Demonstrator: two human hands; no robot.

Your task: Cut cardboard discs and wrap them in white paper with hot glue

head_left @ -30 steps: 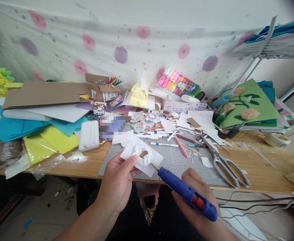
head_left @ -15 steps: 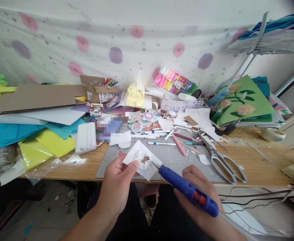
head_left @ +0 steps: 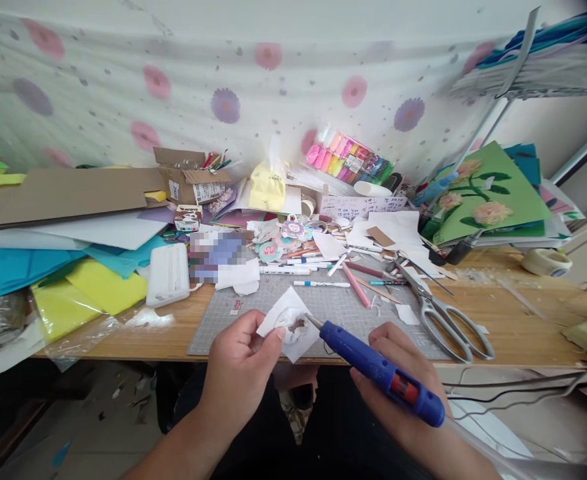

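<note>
Between the thumb and fingers of my left hand (head_left: pixel 246 357) is a small white paper square (head_left: pixel 296 350), tilted over the table's front edge. A whitish ring-like lump sits on it, with a brown patch in the middle. My right hand (head_left: pixel 398 380) is closed around a blue hot glue gun (head_left: pixel 361 353). Its metal nozzle points left and touches or nearly touches the paper beside the brown patch; I cannot tell which. A clear glue stick (head_left: pixel 478 443) runs out of its back end. Part of the right fingers is hidden behind the gun.
A grey cutting mat (head_left: pixel 213 323) lies behind my hands, with markers (head_left: pixel 321 285) and paper scraps on it. Large scissors (head_left: pixel 448 320) lie at right. Coloured paper and cardboard (head_left: pixel 73 193) are stacked at left. A white box-shaped device (head_left: pixel 168 273) and a tape roll (head_left: pixel 546 262) flank the mat.
The paper square has shifted slightly right and turned in my left hand. The glue gun's nozzle now sits higher, by the upper side of the brown patch. The view has moved a little.
</note>
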